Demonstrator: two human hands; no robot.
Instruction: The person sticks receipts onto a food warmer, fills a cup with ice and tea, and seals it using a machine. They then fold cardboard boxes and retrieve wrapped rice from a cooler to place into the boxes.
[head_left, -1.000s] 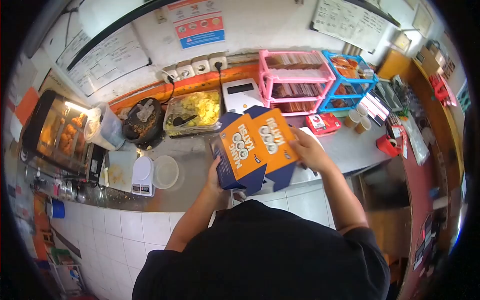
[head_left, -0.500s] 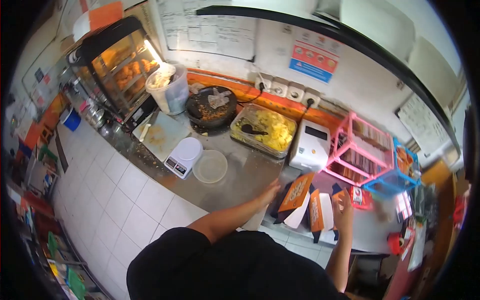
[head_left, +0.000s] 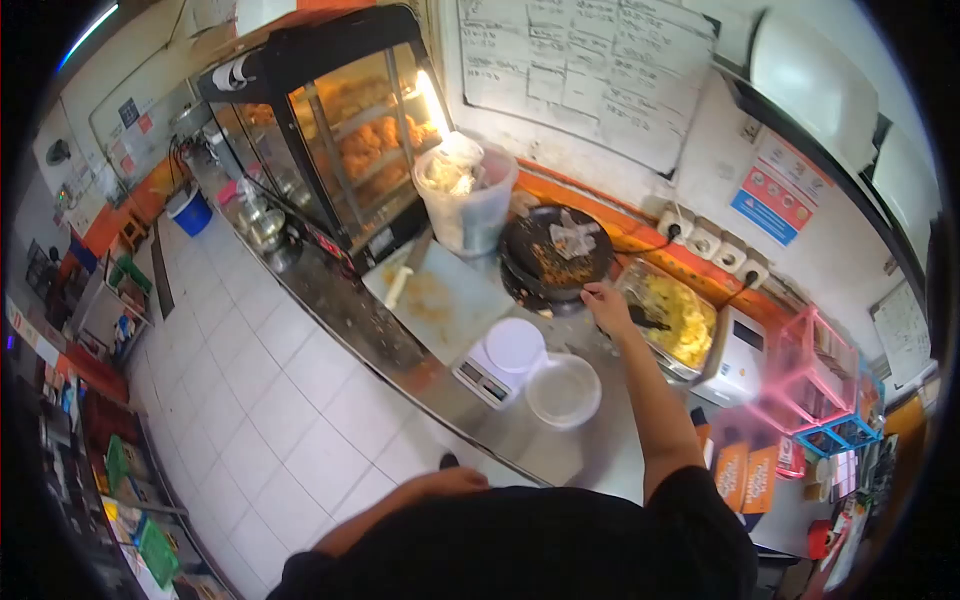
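Bare counter (head_left: 600, 455) lies open in front of the scale (head_left: 498, 360). A bowl (head_left: 563, 392) sits just right of it. Behind it, board (head_left: 440, 300), tub (head_left: 465, 205), mortar (head_left: 553, 262) and tray (head_left: 685, 322) crowd the wall.

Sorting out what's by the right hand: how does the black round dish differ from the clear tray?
The black round dish is dark and opaque; the clear tray is see-through and rectangular. The dish holds brownish crumbs and crumpled wrap; the tray holds yellow food and a dark spoon. Both sit on the counter, one on either side of the right hand.
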